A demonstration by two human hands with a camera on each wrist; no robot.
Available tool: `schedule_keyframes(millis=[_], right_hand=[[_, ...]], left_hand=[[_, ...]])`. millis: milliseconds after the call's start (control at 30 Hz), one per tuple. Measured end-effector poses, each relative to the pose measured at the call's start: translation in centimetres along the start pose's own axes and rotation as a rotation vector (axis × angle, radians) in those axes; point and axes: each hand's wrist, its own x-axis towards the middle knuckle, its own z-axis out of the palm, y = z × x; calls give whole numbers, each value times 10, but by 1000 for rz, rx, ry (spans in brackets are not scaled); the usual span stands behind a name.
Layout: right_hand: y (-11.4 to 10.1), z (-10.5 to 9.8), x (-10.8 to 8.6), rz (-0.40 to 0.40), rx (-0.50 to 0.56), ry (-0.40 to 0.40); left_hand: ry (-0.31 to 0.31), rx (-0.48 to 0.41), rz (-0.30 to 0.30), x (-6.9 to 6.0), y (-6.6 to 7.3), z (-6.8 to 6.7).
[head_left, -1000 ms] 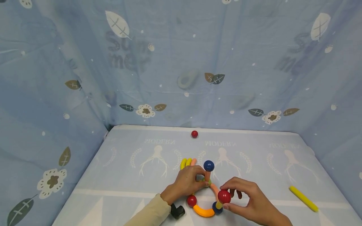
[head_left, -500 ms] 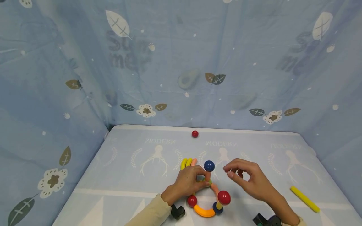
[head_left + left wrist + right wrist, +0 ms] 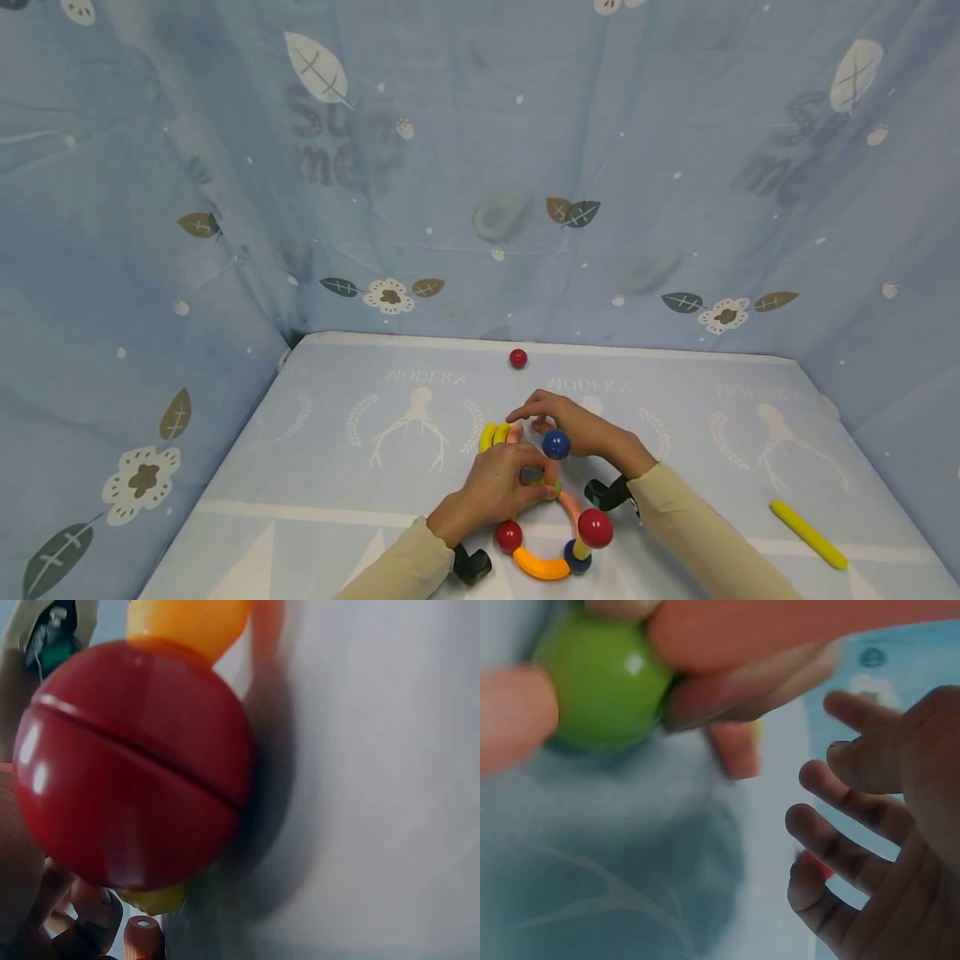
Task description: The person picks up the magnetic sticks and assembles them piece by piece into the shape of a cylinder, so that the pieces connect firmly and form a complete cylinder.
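Observation:
A ring of magnetic toy balls and curved sticks lies on the table, with a red ball [image 3: 135, 765] and an orange curved stick [image 3: 542, 567] at its near side. My left hand [image 3: 498, 482] pinches the ring's green ball [image 3: 604, 682], from which a salmon stick rises with a blue ball [image 3: 556, 444] on top. A second upright, a short yellow stick under a red ball [image 3: 596, 528], stands on a dark blue ball [image 3: 577, 557]. Beyond the left hand, my right hand [image 3: 577, 425] holds nothing. Its spread fingers are close to a loose salmon stick [image 3: 513, 433].
Two yellow curved sticks [image 3: 493, 435] lie beside the loose salmon one. A lone red ball [image 3: 518, 358] sits near the table's back edge, and a straight yellow stick [image 3: 808, 534] lies at the right. Patterned cloth [image 3: 480, 167] encloses the back and sides.
My right hand has let go of the red ball on the short upright, then moved away and left toward the loose sticks. My left hand stays on the green ball.

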Motion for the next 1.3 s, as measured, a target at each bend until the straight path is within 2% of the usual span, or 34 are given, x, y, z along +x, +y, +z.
schedule_keyframes(millis=[100,200,467,533,633,733,867,967,1100,1300], right_hand=[[6,7,9,1,-72,-43],[11,14,11,28,-164,-34],[18,20,4,86,-409,65],[20,19,0,119,-433,100],[25,18,-9,195,-377,148],[31,15,-22,249,-250,204],[38,9,-44,244,-161,264],[39,6,-60,245,-144,290],[30,0,-75,316,-74,345],[7,-13,-89,461,112,391]], left_hand=[[-2,13,9,0,-1,0],[-11,9,4,1,0,0],[15,30,22,-1,1,0],[23,23,28,-1,0,1],[26,12,21,-2,1,2],[22,-1,-1,-2,3,1],[15,2,-28,-2,3,1],[6,3,-42,-2,3,1],[5,2,-52,-3,3,0],[5,5,-55,-2,5,2]])
